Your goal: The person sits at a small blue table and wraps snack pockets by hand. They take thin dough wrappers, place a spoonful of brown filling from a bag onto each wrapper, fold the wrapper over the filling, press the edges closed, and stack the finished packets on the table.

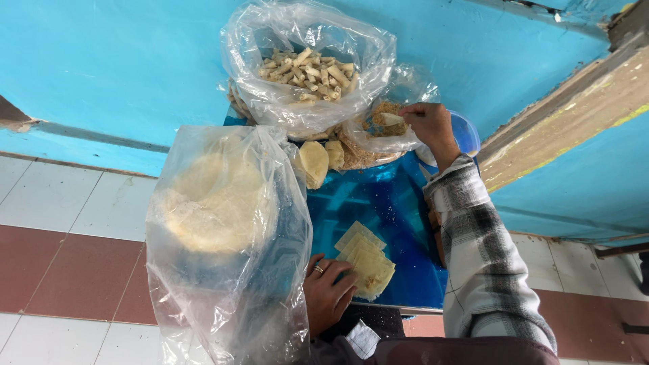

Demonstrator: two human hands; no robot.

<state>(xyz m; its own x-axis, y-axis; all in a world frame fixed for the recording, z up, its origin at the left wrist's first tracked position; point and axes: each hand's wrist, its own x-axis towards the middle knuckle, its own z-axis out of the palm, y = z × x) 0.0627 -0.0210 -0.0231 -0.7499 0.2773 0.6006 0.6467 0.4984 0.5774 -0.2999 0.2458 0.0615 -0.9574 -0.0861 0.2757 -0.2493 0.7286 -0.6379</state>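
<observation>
1. In the head view we saw our left hand (pixel 328 290) resting with fingers spread loosely on the near edge of a stack of thin pale square wrappers (pixel 366 260); it pressed on them without being clamped round anything
2. The stack lay on the shiny blue table (pixel 395 203), near its front edge, just beside a big clear plastic bag (pixel 226 236) that held a pile of round pale flatbreads
3. Our right hand (pixel 427 125), in a plaid sleeve, reached to the far side of the table, its fingertips pinched together on one small pale rolled piece (pixel 392 119) held over a smaller open bag of brown crumbs (pixel 385 128)
4. Behind it a second clear bag (pixel 307 64) stood full of short pale finished rolls, touching the crumb bag
5. A few pale folded dough pieces (pixel 314 162) lay on the table between the bags
6. A blue bowl (pixel 466 132) showed partly behind our right wrist, and we could not tell what it held
7. The two hands were well apart
</observation>
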